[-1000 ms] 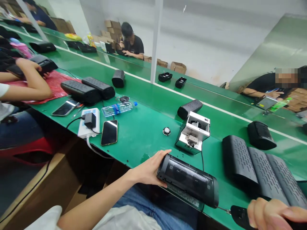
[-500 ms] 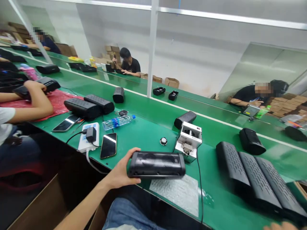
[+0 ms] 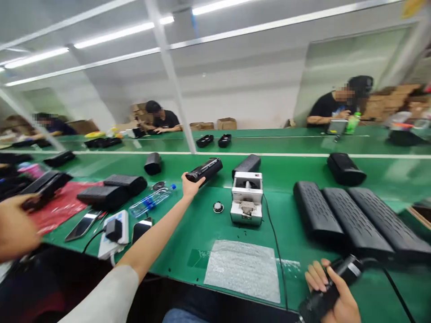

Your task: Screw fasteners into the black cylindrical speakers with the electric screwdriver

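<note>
Left hand point(image 3: 189, 184) is stretched far out over the green worktop point(image 3: 188, 229), fingers wrapped round the near end of a black speaker body point(image 3: 205, 169), which is held clear of the surface and points away toward the white line of the conveyor belt point(image 3: 289, 168). Right hand point(image 3: 333, 294) sits low at the near edge, closed round a black electric screwdriver point(image 3: 332, 287) with its cable trailing off to the right; the tip is out of sight. Judging by this, the work on this unit at the bubble-wrap pad point(image 3: 243, 270) looks finished: the pad is bare and the driver is parked, not aimed at anything. What seems left is letting go of the unit out on the belt side, it isn't down yet, and three grilled housings point(image 3: 353, 215) lie side by side on the right, apparently untouched. The white screw feeder point(image 3: 247, 204) stands between pad and belt, with a small round driver point(image 3: 218, 207) just left of it. Against half a second ago: the speaker body was then close in at the near edge, level and broadside above the pad; now it's well out past the feeder, arm fully extended. The right hand was barely in view then, now it shows gripping the tool. View has tipped up, more ceiling. A co-worker's hand point(image 3: 15, 226) is at far left.
</note>
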{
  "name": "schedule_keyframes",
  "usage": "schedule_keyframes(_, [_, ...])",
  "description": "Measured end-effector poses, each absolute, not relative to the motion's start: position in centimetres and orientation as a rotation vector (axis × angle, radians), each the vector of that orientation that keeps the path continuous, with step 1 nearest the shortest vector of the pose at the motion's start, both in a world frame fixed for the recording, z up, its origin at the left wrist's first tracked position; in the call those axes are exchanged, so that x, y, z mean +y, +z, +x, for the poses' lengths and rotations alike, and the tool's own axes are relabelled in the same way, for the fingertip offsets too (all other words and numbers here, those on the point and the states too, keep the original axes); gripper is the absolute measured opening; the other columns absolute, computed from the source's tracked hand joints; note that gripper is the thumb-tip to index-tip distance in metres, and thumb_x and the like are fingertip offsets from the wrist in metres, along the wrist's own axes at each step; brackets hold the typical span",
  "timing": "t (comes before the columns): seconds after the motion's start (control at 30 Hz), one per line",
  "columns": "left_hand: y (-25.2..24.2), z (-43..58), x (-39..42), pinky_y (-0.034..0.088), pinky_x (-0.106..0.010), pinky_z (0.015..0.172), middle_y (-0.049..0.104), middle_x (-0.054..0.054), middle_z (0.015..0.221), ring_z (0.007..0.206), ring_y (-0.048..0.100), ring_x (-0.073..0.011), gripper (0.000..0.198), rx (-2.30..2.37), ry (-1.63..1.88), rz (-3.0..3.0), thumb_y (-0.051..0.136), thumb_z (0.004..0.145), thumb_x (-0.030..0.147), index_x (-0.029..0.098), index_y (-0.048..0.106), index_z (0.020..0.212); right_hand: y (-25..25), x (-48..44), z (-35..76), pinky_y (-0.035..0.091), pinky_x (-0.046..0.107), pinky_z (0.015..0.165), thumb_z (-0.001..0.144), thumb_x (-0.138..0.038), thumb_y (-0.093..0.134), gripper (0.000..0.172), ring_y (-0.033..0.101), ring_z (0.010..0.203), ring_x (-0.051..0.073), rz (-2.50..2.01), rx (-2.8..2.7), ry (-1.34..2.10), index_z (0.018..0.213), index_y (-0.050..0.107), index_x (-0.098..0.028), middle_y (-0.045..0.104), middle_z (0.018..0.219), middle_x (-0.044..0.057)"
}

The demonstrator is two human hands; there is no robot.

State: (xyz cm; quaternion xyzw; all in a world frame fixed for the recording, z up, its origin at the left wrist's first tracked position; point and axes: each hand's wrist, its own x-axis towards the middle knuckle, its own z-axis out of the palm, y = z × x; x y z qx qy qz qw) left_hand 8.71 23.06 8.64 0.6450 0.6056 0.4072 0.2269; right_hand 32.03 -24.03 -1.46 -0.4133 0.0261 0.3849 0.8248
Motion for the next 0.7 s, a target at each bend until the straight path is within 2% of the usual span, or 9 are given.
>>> schedule_keyframes(0.1, [9.4,15.7,25.5,0.063,-0.054,0.108,0.066,-0.013,0.148,0.129,0.069,-0.0297,0.046,1.746,1.048,1.819,0.073,0.105,0.043,0.019,0.064,0.144,-1.5,-23.9,31.3,0.038,0.018,0.053,0.051,-0.049,0.099,0.106,0.026,0.069,0.001,-0.808,-0.004,0.776,0.116,0.026,-0.008,0.016,0.084,0.003])
schedule_keyframes(0.27, [11.3,19.8,26.3,0.064,-0.052,0.105,0.068,-0.012,0.144,0.125,0.071,-0.0280,0.044,1.769,0.991,1.821,0.073,0.105,0.042,0.018,0.065,0.142,-2.4,-24.2,31.2,0.042,0.019,0.056,0.071,-0.055,0.098,0.103,0.028,0.067,0.001,-0.773,-0.185,0.811,0.115,0.018,-0.008,0.016,0.083,0.001])
schedule_keyframes(0.33, [12.7,20.0,26.0,0.063,-0.054,0.108,0.067,-0.012,0.147,0.128,0.070,-0.0294,0.046,1.741,1.012,1.855,0.074,0.105,0.043,0.019,0.065,0.143,-2.9,-24.4,31.5,0.043,0.019,0.057,0.079,-0.056,0.095,0.098,0.028,0.067,0.001,-0.740,-0.258,0.831,0.115,0.018,-0.008,0.016,0.082,0.001])
schedule_keyframes(0.43, [15.1,20.8,24.1,0.051,-0.061,0.123,0.053,-0.019,0.164,0.148,0.056,-0.0362,0.061,1.559,1.083,2.004,0.075,0.102,0.039,0.017,0.054,0.156,-4.0,-24.4,31.8,0.045,0.015,0.061,0.094,-0.054,0.087,0.086,0.029,0.069,0.001,-0.664,-0.341,0.842,0.117,0.018,-0.008,0.019,0.083,0.000])
schedule_keyframes(0.5, [16.0,22.3,21.2,0.042,-0.056,0.132,0.042,-0.021,0.173,0.159,0.046,-0.0347,0.076,1.312,1.093,2.131,0.074,0.101,0.034,0.017,0.039,0.166,-4.8,-24.1,31.9,0.047,0.011,0.065,0.103,-0.051,0.078,0.075,0.029,0.071,-0.001,-0.612,-0.378,0.840,0.119,0.019,-0.007,0.021,0.084,0.000])
schedule_keyframes(0.53, [16.0,23.3,19.2,0.041,-0.051,0.133,0.042,-0.019,0.174,0.159,0.046,-0.0314,0.079,1.163,1.064,2.181,0.072,0.102,0.033,0.019,0.034,0.169,-5.2,-23.9,32.0,0.046,0.008,0.068,0.107,-0.049,0.074,0.069,0.028,0.072,-0.002,-0.591,-0.390,0.839,0.121,0.021,-0.007,0.022,0.085,0.001])
schedule_keyframes(0.6, [15.0,25.8,14.5,0.046,-0.044,0.129,0.052,-0.012,0.168,0.150,0.056,-0.0260,0.075,0.874,0.925,2.230,0.071,0.102,0.040,0.027,0.036,0.168,-6.0,-23.7,32.0,0.044,0.003,0.072,0.113,-0.048,0.067,0.060,0.026,0.075,-0.003,-0.563,-0.400,0.832,0.126,0.028,-0.004,0.024,0.086,0.002])
schedule_keyframes(0.7, [12.4,30.4,7.0,0.055,-0.043,0.118,0.068,-0.008,0.152,0.135,0.068,-0.0276,0.070,0.639,0.614,2.175,0.078,0.096,0.053,0.029,0.053,0.157,-6.9,-23.5,32.1,0.044,0.001,0.076,0.117,-0.046,0.062,0.053,0.029,0.080,-0.002,-0.564,-0.397,0.816,0.133,0.039,-0.001,0.030,0.089,0.004])
